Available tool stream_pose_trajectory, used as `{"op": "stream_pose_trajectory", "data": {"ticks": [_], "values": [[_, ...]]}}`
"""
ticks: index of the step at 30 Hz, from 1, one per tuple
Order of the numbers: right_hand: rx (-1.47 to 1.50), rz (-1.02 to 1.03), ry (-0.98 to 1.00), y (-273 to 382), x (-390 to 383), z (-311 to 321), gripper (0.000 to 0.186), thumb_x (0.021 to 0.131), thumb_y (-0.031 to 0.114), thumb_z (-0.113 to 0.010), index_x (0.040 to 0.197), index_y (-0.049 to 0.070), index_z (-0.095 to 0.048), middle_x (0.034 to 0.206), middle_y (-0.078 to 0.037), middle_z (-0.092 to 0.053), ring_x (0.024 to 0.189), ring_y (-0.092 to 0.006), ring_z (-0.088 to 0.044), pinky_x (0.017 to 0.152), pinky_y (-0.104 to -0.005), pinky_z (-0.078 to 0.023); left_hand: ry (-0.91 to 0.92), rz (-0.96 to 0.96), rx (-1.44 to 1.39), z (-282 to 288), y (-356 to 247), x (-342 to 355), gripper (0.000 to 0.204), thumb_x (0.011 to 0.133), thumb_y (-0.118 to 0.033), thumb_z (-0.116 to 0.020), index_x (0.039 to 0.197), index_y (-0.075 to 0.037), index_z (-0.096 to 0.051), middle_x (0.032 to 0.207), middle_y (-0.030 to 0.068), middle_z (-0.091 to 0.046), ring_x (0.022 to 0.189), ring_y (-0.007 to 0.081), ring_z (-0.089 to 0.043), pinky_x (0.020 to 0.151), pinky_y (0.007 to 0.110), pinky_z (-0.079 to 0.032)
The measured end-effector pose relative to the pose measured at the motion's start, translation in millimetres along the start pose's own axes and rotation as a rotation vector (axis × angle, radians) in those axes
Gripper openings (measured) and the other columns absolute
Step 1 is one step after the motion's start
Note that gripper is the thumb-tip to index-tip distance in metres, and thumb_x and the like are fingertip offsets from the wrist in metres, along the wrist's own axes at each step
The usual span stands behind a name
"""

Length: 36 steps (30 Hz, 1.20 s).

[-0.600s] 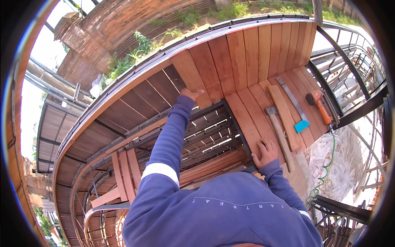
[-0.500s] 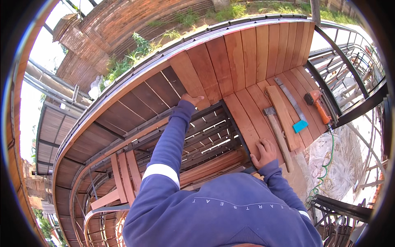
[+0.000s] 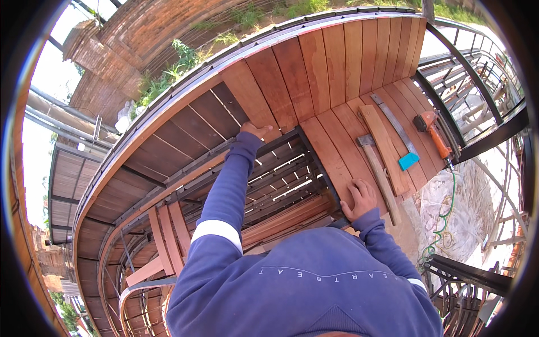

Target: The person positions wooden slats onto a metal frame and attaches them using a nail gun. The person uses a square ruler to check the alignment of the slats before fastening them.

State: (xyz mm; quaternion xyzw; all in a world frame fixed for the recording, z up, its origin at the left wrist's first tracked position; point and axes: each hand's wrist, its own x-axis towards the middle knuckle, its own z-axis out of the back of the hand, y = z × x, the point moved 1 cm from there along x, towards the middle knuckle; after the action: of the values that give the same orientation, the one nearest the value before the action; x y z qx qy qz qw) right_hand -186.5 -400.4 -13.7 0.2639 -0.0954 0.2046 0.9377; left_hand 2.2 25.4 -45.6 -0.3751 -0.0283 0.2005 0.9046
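My left hand (image 3: 256, 131) is closed at the lower left edge of the leftmost reddish-brown wooden plank (image 3: 247, 92) of the backrest. Its thumb lies across the plank's face, and its other fingers are partly hidden. My right hand (image 3: 359, 200) rests open, fingers spread, on the near end of the seat planks (image 3: 328, 151). Beside that hand lies a hammer (image 3: 377, 177) with a wooden handle. Right of the hammer are a loose wooden strip (image 3: 384, 147) and a flat metal bar (image 3: 396, 124) with a turquoise block (image 3: 409, 162) at its near end.
An orange and black power tool (image 3: 435, 137) with a green coiled hose (image 3: 443, 219) lies at the seat's right end. Left of the seat planks, the dark metal frame (image 3: 286, 174) has open gaps, with loose boards (image 3: 286, 222) below. Dark backing panels (image 3: 191, 126) curve away leftward.
The view has tilted slightly, so the bench sits a little higher in the picture. Both hands stay at the same places on the planks.
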Motion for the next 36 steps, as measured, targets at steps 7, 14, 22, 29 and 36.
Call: {"op": "stream_pose_trajectory", "data": {"ticks": [7, 14, 22, 29, 36], "values": [[-0.029, -0.021, -0.002, -4, -3, -1, 0.053, 0.073, 0.027, -0.073, 0.119, 0.002, -0.061, 0.128, -0.016, -0.054, 0.125, -0.0363, -0.047, 0.106, -0.0465, -0.037, -0.007, -0.022, -0.069, 12, -51, -33, 0.064, 0.064, -0.041, -0.09, 0.095, 0.011, -0.068, 0.093, 0.0222, -0.072, 0.087, 0.0302, -0.071, 0.077, 0.037, -0.055], [-0.023, 0.006, -0.025, 0, -1, -1, 0.05, 0.073, 0.026, -0.073, 0.116, 0.003, -0.062, 0.126, -0.016, -0.054, 0.123, -0.0378, -0.048, 0.104, -0.0479, -0.038, 0.005, 0.025, -0.021, 6, -27, -17, 0.065, 0.064, -0.041, -0.09, 0.096, 0.011, -0.068, 0.091, 0.0223, -0.072, 0.085, 0.0303, -0.071, 0.077, 0.037, -0.056], [-0.032, -0.012, -0.005, -2, -2, -1, 0.049, 0.074, 0.027, -0.072, 0.116, 0.002, -0.062, 0.127, -0.016, -0.054, 0.124, -0.0365, -0.047, 0.105, -0.0469, -0.037, -0.013, 0.013, 0.0, 11, -48, -28, 0.064, 0.064, -0.04, -0.089, 0.098, 0.01, -0.068, 0.098, 0.0239, -0.072, 0.091, 0.0327, -0.071, 0.08, 0.037, -0.056], [-0.037, -0.015, 0.008, 4, 0, 3, 0.05, 0.073, 0.027, -0.072, 0.115, 0.002, -0.062, 0.127, -0.016, -0.054, 0.124, -0.0361, -0.047, 0.105, -0.0472, -0.037, 0.075, -0.138, -0.161, -1, -14, -5, 0.059, 0.068, -0.036, -0.088, 0.104, 0.007, -0.069, 0.103, 0.0211, -0.072, 0.098, 0.0324, -0.07, 0.085, 0.037, -0.055], [-0.035, 0.006, -0.028, -2, -1, 0, 0.05, 0.072, 0.026, -0.073, 0.115, 0.004, -0.062, 0.126, -0.015, -0.054, 0.122, -0.0367, -0.048, 0.104, -0.0468, -0.039, 0.085, -0.008, -0.081, 34, -43, -20, 0.062, 0.071, -0.038, -0.085, 0.112, 0.004, -0.066, 0.104, 0.0185, -0.072, 0.094, 0.0299, -0.07, 0.083, 0.037, -0.055]]}}
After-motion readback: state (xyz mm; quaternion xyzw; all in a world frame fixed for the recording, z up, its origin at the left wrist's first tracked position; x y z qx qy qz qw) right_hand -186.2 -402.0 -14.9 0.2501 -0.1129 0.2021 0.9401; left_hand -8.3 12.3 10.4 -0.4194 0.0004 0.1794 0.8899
